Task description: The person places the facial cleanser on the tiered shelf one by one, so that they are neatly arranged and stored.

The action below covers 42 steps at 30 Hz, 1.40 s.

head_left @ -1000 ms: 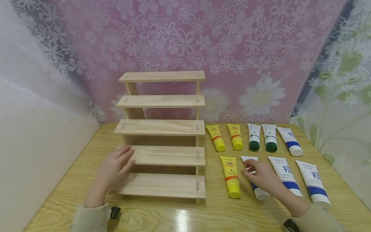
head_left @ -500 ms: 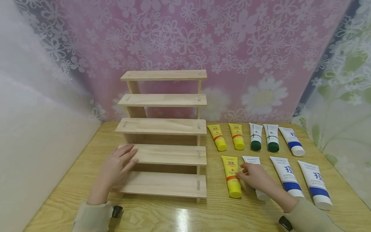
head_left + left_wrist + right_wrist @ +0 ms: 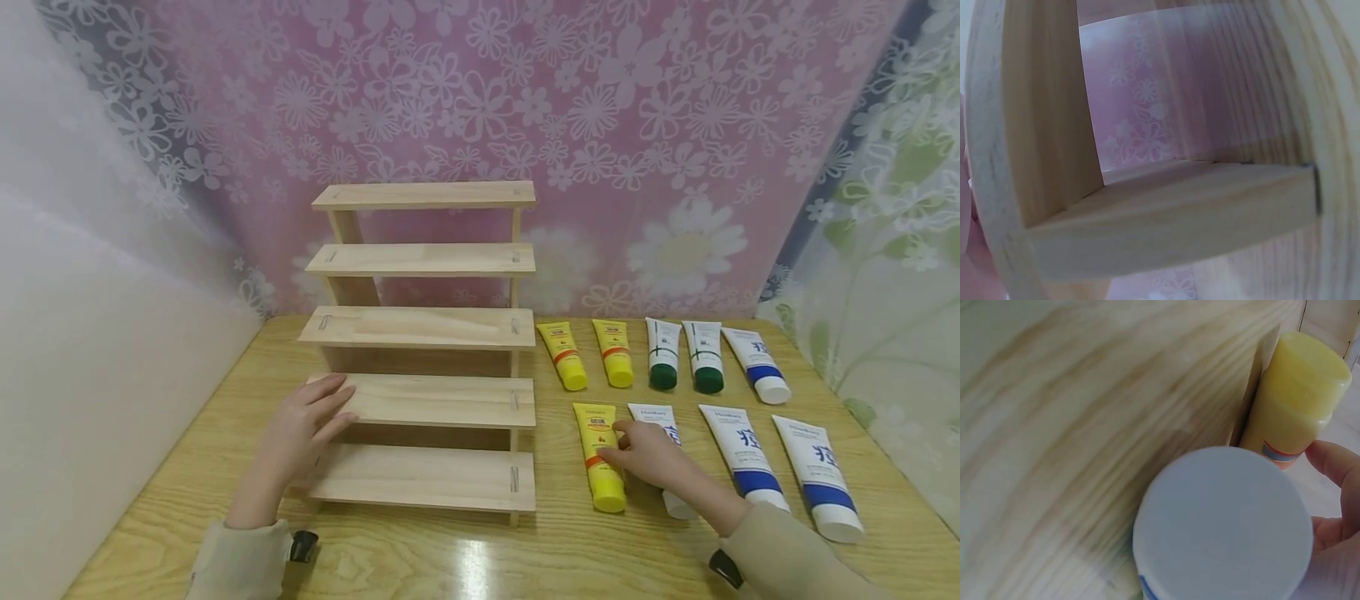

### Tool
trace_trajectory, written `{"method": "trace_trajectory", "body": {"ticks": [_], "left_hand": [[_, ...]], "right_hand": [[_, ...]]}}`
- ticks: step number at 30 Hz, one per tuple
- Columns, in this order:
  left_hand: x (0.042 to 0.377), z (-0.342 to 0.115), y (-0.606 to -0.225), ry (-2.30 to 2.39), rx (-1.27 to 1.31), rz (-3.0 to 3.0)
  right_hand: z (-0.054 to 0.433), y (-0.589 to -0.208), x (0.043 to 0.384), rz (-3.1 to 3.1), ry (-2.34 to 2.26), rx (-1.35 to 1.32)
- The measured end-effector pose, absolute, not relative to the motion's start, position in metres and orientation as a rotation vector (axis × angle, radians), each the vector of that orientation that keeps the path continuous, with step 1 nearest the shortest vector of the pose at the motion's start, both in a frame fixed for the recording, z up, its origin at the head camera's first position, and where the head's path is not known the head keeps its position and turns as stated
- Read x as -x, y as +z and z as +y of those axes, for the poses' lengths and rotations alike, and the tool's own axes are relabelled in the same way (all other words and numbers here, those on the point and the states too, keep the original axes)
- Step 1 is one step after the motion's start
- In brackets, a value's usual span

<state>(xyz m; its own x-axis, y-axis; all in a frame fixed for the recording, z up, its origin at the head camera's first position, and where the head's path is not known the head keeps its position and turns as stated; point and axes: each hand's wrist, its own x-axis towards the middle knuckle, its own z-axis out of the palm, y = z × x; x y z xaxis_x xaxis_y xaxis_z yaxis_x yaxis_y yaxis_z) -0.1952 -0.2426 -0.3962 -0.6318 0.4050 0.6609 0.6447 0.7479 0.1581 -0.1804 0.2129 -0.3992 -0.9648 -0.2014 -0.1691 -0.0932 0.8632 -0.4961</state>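
Wood-grain tabletop (image 3: 375,554) below, left hand (image 3: 300,425) rests unclenched on the pale wooden tiered rack (image 3: 427,477); right hand (image 3: 651,454) touches the yellow squeeze tube (image 3: 596,472) — can't tell if grasped — best pinched squarely mid-body.

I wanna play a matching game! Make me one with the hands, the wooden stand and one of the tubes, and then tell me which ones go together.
Column one:
1. Left hand
2. Right hand
3. Wooden stand
4. Rightmost tube in the back row

Column two:
A. Mostly white and blue
B. At the front row's yellow tube
C. Shaped like a staircase
D. At the left end of a shelf

Right pairs: 1-D, 2-B, 3-C, 4-A
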Motion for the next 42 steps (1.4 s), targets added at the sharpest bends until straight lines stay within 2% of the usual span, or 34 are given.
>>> {"method": "trace_trajectory", "body": {"ticks": [21, 42], "left_hand": [[0.196, -0.247, -0.392, -0.569, 0.748, -2.342], [0.199, -0.249, -0.394, -0.56, 0.769, -2.306]], "right_hand": [[0.212, -0.412, 0.194, 2.531, -1.041, -0.033], [0.205, -0.415, 0.189, 2.518, -1.156, -0.118]]}}
